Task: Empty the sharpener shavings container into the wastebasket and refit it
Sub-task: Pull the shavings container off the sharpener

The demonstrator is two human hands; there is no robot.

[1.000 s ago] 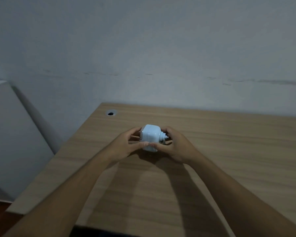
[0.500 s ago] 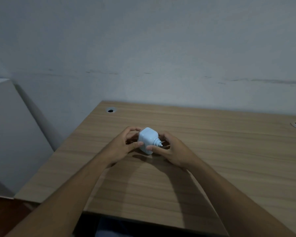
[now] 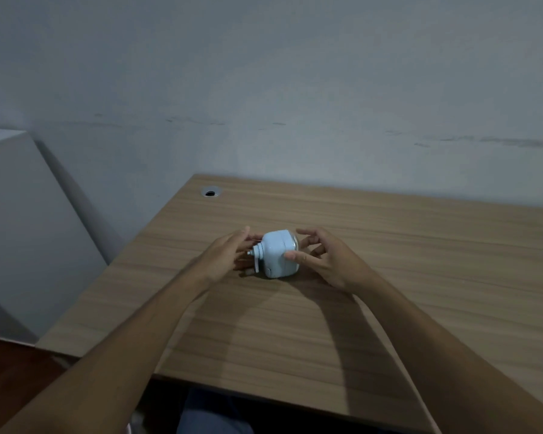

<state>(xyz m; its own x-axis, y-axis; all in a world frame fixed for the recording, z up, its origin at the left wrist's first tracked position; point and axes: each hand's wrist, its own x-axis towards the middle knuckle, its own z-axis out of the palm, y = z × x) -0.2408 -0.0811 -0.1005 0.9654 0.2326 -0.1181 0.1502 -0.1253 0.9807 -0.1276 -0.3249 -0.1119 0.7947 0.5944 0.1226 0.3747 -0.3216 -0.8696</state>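
Observation:
A small white-blue pencil sharpener rests on the wooden desk, its crank end pointing left and a clear part showing at its right end. My right hand holds it lightly, thumb on the front face and fingers curled behind its right end. My left hand is just left of it, fingers stretched out behind and under the crank, not gripping. No wastebasket is in view.
A round cable hole sits near the desk's back left corner. A grey wall runs behind the desk. A pale slanted panel stands to the left, above dark red floor. The desk's front edge is near my lap.
The sharpener has been turned around: its crank pointed right before and points left now. It sits lower, on the desk. My left hand has let go and opened.

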